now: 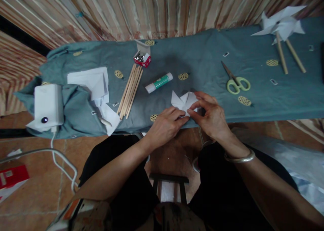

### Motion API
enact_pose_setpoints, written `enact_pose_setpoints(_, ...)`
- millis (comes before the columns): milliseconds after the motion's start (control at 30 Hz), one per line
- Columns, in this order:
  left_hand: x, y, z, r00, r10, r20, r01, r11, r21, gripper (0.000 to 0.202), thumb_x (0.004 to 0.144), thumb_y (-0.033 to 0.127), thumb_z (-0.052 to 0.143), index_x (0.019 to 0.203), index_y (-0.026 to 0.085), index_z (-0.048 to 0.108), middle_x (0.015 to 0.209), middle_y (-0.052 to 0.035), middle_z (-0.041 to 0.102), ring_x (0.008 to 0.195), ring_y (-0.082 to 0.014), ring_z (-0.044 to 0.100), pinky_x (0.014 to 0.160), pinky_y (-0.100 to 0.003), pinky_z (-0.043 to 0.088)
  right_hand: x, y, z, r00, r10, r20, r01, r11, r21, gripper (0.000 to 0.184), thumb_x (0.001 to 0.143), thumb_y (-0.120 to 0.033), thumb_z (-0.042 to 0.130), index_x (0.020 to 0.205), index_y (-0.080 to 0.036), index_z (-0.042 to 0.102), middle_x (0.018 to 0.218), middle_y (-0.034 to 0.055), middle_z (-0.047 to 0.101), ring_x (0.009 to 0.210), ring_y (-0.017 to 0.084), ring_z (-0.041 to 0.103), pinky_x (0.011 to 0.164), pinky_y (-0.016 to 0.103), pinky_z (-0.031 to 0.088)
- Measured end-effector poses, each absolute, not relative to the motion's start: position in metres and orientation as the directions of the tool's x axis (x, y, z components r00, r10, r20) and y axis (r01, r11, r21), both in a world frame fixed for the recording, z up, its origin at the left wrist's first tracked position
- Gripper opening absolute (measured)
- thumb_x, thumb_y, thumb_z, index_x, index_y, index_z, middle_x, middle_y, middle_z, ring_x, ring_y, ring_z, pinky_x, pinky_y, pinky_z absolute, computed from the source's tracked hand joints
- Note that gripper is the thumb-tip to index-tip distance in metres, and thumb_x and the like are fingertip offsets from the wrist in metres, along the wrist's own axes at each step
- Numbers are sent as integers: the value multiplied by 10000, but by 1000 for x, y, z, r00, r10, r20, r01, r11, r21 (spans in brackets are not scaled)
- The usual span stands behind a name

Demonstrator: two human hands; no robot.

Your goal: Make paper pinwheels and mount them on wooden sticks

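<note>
A white paper pinwheel (184, 102), its blades partly folded in toward the middle, lies near the front edge of the cloth-covered table. My left hand (168, 124) presses and grips its lower left side with bent fingers. From the right, my right hand (209, 114) pinches the paper near its centre between thumb and forefinger. Just beyond the paper lies a green and white glue stick (159, 82). Scissors (235, 81) with light green handles rest to the right of my right hand, their blades pointing away from me.
Thin wooden sticks (130, 91) lie left of the glue stick, below an open red box (142, 57) of metal pins. White paper sheets (88, 82) and a white device (48, 104) with a cable are at left. Finished pinwheels (285, 23) on sticks lie at far right.
</note>
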State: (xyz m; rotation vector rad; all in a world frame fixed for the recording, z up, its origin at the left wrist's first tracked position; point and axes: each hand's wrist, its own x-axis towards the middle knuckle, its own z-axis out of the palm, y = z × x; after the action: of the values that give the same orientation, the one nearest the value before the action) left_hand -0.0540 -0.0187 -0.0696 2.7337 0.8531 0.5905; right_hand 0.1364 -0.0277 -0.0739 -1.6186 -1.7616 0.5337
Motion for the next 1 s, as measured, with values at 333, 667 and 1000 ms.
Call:
enact_pose_setpoints(333, -54, -19, -67, 757, 590, 283, 508, -802, 313, 230, 973, 187, 447, 1086, 154, 644, 1039, -74, 644, 947, -181, 553, 836, -330, 502, 136, -28, -74, 2, 980, 199, 699, 141, -701, 67, 797, -292, 662, 748, -248, 651, 1291, 74, 608, 1147, 312, 575, 978, 541, 451)
enact_pose_setpoints(667, -54, -20, -69, 754, 586, 296, 507, -806, 305, 238, 978, 190, 433, 1083, 142, 642, 1033, -75, 649, 938, -183, 546, 839, -332, 503, 136, -28, -74, -19, 976, 216, 704, 166, -690, 87, 825, -310, 641, 765, -249, 652, 1285, 84, 610, 1139, 314, 576, 985, 549, 435)
enact_pose_setpoints(1000, -53, -20, -68, 757, 580, 301, 505, -812, 294, 230, 981, 193, 432, 1065, 136, 639, 1029, -69, 651, 923, -177, 549, 828, -320, 500, 134, -31, -76, -39, 969, 244, 719, 197, -667, 76, 848, -277, 623, 887, -246, 681, 1329, 84, 575, 1179, 303, 557, 1002, 516, 438)
